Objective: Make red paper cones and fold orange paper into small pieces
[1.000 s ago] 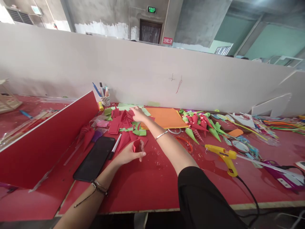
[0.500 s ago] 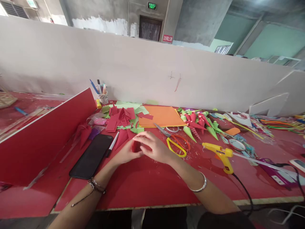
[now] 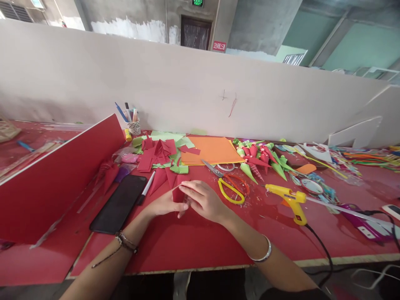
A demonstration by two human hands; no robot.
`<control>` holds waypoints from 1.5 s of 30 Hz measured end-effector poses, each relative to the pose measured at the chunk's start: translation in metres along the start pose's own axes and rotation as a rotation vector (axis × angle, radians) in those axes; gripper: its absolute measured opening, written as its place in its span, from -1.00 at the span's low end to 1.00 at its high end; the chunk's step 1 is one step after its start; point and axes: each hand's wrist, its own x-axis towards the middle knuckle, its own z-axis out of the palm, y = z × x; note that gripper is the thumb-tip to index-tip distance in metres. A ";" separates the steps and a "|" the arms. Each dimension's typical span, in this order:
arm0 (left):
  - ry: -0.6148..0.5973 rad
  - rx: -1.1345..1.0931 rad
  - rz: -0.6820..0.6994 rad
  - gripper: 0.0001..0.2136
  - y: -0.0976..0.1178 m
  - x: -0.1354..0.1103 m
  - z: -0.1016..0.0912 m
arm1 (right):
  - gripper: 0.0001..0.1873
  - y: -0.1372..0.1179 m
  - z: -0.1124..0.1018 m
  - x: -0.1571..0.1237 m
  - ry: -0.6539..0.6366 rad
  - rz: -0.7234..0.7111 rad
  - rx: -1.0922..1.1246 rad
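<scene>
Both of my hands meet over the red table point(image 3: 193, 241), closed on a small rolled piece of red paper point(image 3: 178, 193). My left hand point(image 3: 165, 204) grips it from the left, with a braided band on that wrist. My right hand point(image 3: 203, 200) pinches it from the right and covers part of it; a silver bangle circles that wrist. Just beyond them lie a heap of red and green paper scraps point(image 3: 162, 156) and yellow-handled scissors point(image 3: 229, 189).
A black phone point(image 3: 118, 204) and a white marker point(image 3: 146, 188) lie left of my hands, beside a red upright divider point(image 3: 59, 179). An orange sheet point(image 3: 211, 151), paper cones point(image 3: 259, 162), a yellow glue gun point(image 3: 289, 199) with its cord, and a pen cup point(image 3: 134, 125) lie further off.
My right hand came back from the scrap heap and joined my left hand on the red paper roll. The scissors it was hiding are now in view.
</scene>
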 end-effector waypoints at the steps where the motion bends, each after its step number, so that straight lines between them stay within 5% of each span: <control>1: -0.012 -0.012 -0.009 -0.71 0.000 0.000 0.000 | -0.46 0.000 0.001 0.000 0.011 0.013 0.002; 11: -0.050 -0.042 -0.017 -0.61 -0.005 0.000 -0.003 | -0.47 -0.002 -0.001 -0.002 0.079 -0.008 0.010; 17: -0.030 -0.053 -0.126 -0.40 -0.010 -0.003 -0.002 | -0.76 -0.007 -0.004 -0.003 0.113 0.096 0.052; 23: 0.089 0.457 -0.121 -0.42 -0.008 -0.004 0.001 | -0.91 -0.004 -0.004 -0.004 -0.128 0.191 0.127; 28: 0.067 0.692 -0.159 -0.38 -0.009 -0.001 0.008 | -0.78 -0.001 -0.005 -0.005 -0.367 0.136 0.155; 33: 0.085 0.703 -0.114 -0.39 -0.015 0.001 0.009 | -0.51 -0.007 0.001 -0.005 -0.311 0.117 0.044; 39: 0.134 0.662 0.060 -0.39 -0.010 0.002 0.008 | -0.42 -0.007 0.005 -0.004 -0.234 0.111 0.110; 45: 0.114 0.533 -0.091 -0.70 -0.004 -0.003 -0.001 | -0.36 -0.002 -0.010 -0.005 0.031 0.323 0.284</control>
